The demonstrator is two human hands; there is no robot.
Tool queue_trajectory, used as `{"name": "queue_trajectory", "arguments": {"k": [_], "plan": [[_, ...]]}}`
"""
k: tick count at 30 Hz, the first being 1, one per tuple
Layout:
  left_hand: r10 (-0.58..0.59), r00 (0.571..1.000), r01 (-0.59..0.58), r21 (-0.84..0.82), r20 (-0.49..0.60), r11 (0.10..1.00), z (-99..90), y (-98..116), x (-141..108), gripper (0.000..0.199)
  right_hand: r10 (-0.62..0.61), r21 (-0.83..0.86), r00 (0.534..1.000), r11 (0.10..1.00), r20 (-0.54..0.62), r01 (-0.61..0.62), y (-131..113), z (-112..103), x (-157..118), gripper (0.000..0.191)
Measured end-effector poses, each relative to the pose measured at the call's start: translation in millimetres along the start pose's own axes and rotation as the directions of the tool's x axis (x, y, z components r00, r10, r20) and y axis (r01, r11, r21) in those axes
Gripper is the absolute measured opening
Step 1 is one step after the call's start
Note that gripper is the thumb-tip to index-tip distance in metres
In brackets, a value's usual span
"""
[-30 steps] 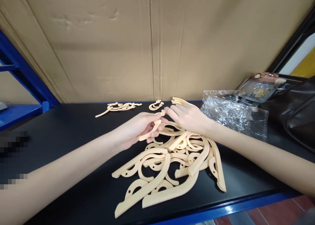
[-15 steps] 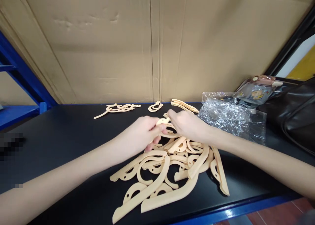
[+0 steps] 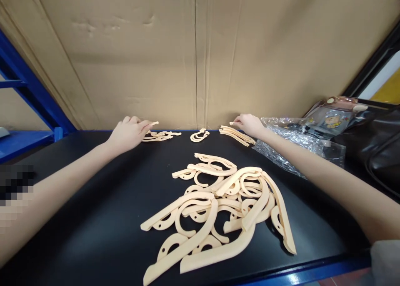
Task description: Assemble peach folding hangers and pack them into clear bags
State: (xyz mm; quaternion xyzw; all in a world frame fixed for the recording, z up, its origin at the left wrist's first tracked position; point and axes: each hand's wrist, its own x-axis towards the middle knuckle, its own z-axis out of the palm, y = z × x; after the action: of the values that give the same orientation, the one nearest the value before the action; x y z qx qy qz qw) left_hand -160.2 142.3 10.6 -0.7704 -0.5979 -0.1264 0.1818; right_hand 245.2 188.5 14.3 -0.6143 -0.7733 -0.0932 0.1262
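Observation:
My left hand [image 3: 126, 134] is closed over the left group of curved beige hanger arms [image 3: 164, 135] at the back of the table. From its fingertips pokes the end of a beige hanger arm [image 3: 155, 123]; the rest is hidden. On the far right, my right hand [image 3: 250, 125] pinches another hanger piece [image 3: 231, 123], just above a neat stack of hanger arms [image 3: 236, 136]. Between the two groups lie a few small hanger hooks [image 3: 199, 136]. A loose heap of folding hangers [image 3: 200, 246], with hooks and arms overlapping, spreads across the middle front.
Crumpled clear plastic bags [image 3: 284, 142] lie beside my right forearm. Behind them are a clear pouch with a cartoon print [image 3: 331, 121] and a dark leather bag [image 3: 375, 148]. A cardboard wall [image 3: 150, 69] closes off the back, and a blue metal frame [image 3: 37, 90] stands left.
Both hands were together over the heap, working on one hanger. Now they are apart, left hand at the left group and right hand at the right stack, each with a piece.

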Motion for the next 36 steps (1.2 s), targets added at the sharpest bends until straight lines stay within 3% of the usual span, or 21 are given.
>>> {"name": "queue_trajectory", "arguments": {"k": [3, 9, 12, 14, 17, 21, 28, 36], "plan": [[-0.056, 0.997, 0.055, 0.013, 0.047, 0.998, 15.2, -14, -5, 0.062, -0.010, -0.006, 0.998, 1.000, 0.062, 0.011, -2, 7, 3, 0.038], [-0.036, 0.985, 0.051, -0.086, 0.168, 0.995, 29.0, -11, -3, 0.063, 0.018, -0.061, 0.985, 0.998, 0.172, -0.007, -5, -2, -9, 0.061], [0.018, 0.980, 0.009, -0.136, 0.199, 0.991, 33.0, -6, -3, 0.065, -0.055, -0.052, 0.971, 0.996, 0.231, 0.068, -4, -4, -16, 0.050], [0.031, 0.978, 0.001, -0.151, 0.208, 0.988, 32.6, -3, -4, 0.069, -0.153, -0.016, 0.963, 0.987, 0.224, 0.161, -6, -1, -17, 0.041], [0.006, 0.977, 0.029, -0.157, 0.214, 0.987, 28.8, 1, -7, 0.078, -0.289, 0.035, 0.942, 0.957, 0.171, 0.287, -7, 9, -15, 0.042], [0.009, 0.977, 0.027, -0.167, 0.213, 0.986, 22.6, 6, -10, 0.077, -0.353, 0.075, 0.931, 0.935, 0.088, 0.348, -4, 23, -10, 0.043], [0.011, 0.977, 0.020, -0.146, 0.212, 0.989, 16.6, 12, -10, 0.081, -0.348, 0.127, 0.937, 0.931, 0.030, 0.342, 3, 20, -10, 0.048], [-0.004, 0.981, 0.029, -0.125, 0.195, 0.992, 19.4, 13, -11, 0.086, -0.205, 0.053, 0.977, 0.978, 0.064, 0.202, 11, 16, -4, 0.035]]}}
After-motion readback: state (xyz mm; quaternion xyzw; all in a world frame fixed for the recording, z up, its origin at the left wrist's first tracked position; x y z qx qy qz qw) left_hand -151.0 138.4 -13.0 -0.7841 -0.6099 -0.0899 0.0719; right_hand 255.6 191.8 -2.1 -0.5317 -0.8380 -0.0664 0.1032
